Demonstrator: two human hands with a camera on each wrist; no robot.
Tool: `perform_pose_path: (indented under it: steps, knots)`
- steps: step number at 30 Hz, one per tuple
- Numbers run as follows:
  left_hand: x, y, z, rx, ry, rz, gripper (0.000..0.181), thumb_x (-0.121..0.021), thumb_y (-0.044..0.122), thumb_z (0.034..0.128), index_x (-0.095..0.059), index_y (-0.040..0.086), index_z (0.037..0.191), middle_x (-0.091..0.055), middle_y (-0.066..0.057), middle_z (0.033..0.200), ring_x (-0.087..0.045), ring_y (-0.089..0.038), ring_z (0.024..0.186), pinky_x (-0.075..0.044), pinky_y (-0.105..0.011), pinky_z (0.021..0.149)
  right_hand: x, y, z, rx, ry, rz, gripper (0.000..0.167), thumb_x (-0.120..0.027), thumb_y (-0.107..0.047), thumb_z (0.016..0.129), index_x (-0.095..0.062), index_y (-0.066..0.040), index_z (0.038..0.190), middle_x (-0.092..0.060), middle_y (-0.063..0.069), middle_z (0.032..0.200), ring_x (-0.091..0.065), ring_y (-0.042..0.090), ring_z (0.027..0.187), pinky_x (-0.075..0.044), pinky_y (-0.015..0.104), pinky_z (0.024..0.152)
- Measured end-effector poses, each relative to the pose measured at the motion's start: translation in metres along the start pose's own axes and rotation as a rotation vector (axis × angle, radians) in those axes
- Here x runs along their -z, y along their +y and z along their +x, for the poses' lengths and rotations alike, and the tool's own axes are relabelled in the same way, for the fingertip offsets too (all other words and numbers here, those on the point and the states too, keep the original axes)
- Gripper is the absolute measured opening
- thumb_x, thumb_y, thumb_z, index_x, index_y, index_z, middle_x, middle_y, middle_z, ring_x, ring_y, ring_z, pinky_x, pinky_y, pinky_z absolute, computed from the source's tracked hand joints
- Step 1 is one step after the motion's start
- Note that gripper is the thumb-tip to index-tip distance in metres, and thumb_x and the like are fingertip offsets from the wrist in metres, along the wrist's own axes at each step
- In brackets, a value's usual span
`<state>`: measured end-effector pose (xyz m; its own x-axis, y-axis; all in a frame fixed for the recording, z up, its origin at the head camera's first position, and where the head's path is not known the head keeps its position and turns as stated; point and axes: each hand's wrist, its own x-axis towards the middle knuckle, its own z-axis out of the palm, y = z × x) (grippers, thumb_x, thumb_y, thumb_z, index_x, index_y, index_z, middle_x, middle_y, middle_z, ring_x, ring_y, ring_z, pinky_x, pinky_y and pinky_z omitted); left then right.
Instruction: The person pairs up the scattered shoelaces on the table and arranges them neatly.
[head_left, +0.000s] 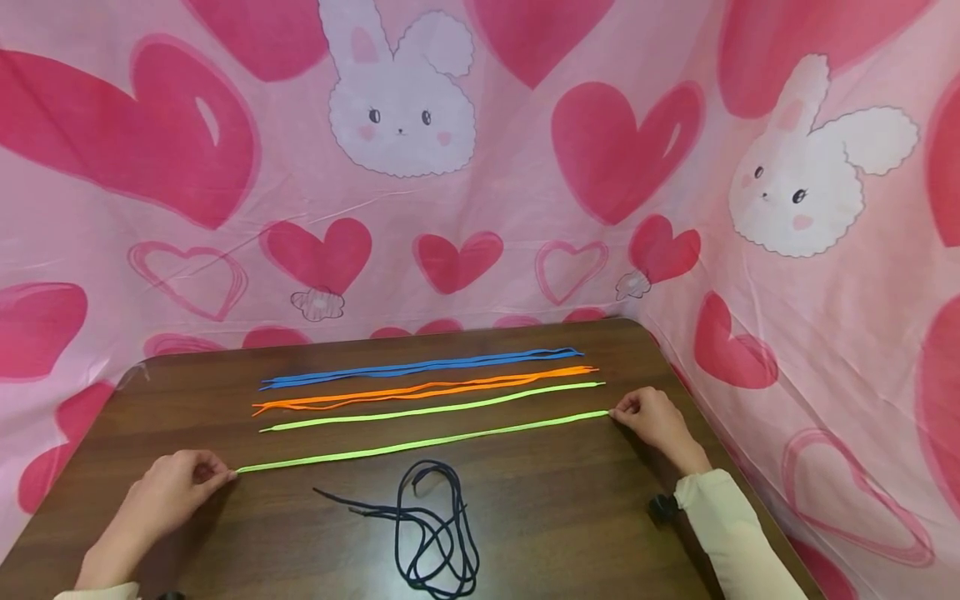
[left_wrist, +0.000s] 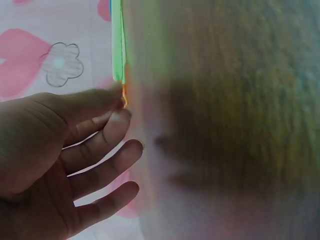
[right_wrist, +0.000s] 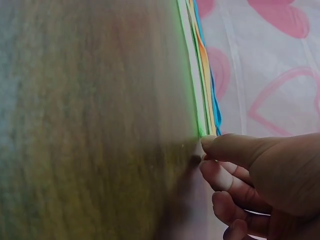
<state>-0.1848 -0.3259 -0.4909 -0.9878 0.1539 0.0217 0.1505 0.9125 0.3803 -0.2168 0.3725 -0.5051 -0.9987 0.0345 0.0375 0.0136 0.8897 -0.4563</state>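
Observation:
A green lace [head_left: 420, 446] stretches nearly straight across the table between both hands. My left hand [head_left: 167, 493] pinches its left end between thumb and index finger; in the left wrist view the other fingers of that hand [left_wrist: 75, 155] are spread and slightly bent. At the lace's right end, my right hand [head_left: 660, 423] pinches the tip, and the right wrist view shows thumb and forefinger of this hand [right_wrist: 265, 175] meeting on it. Just behind lies a second green lace [head_left: 435, 410], roughly parallel and touched by neither hand.
Orange laces [head_left: 427, 388] and blue laces [head_left: 420, 367] lie in rows farther back on the brown table [head_left: 570, 517]. A tangled black lace [head_left: 437, 533] lies near the front middle. Pink cloth [head_left: 480, 200] with hearts and rabbits hangs behind and to the right.

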Motion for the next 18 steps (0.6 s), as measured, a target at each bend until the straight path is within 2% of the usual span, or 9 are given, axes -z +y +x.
perform_pose_path:
  steps: [5, 11, 18]
  knots:
    - [-0.004, -0.001, 0.009, -0.009, -0.016, 0.005, 0.007, -0.072, 0.014, 0.0912, -0.072, 0.015, 0.084, -0.07, 0.004, 0.077, -0.065, -0.017, 0.073, -0.047, -0.044, 0.056, -0.001, 0.002, 0.007, -0.024, 0.004, -0.006, 0.018, -0.078, -0.027, 0.089, -0.075, -0.014, 0.077, -0.065, -0.003, 0.072, -0.055, 0.017, 0.066, -0.043, 0.034, 0.057]
    - [-0.005, -0.002, 0.018, 0.009, -0.021, 0.013, 0.006, -0.073, 0.015, 0.0901, -0.073, 0.013, 0.084, -0.071, 0.003, 0.077, -0.064, -0.016, 0.07, -0.046, -0.041, 0.055, -0.002, 0.003, 0.017, -0.022, 0.013, 0.02, 0.018, -0.078, -0.026, 0.09, -0.075, -0.011, 0.08, -0.066, -0.001, 0.072, -0.056, 0.016, 0.066, -0.044, 0.033, 0.059]
    - [-0.007, -0.002, 0.027, 0.023, -0.021, 0.002, 0.008, -0.073, 0.017, 0.0901, -0.073, 0.013, 0.084, -0.07, 0.003, 0.076, -0.064, -0.017, 0.071, -0.045, -0.04, 0.057, -0.002, 0.004, 0.025, -0.063, 0.0, 0.011, 0.021, -0.076, -0.028, 0.091, -0.073, -0.012, 0.079, -0.064, 0.0, 0.074, -0.057, 0.019, 0.07, -0.044, 0.036, 0.061]
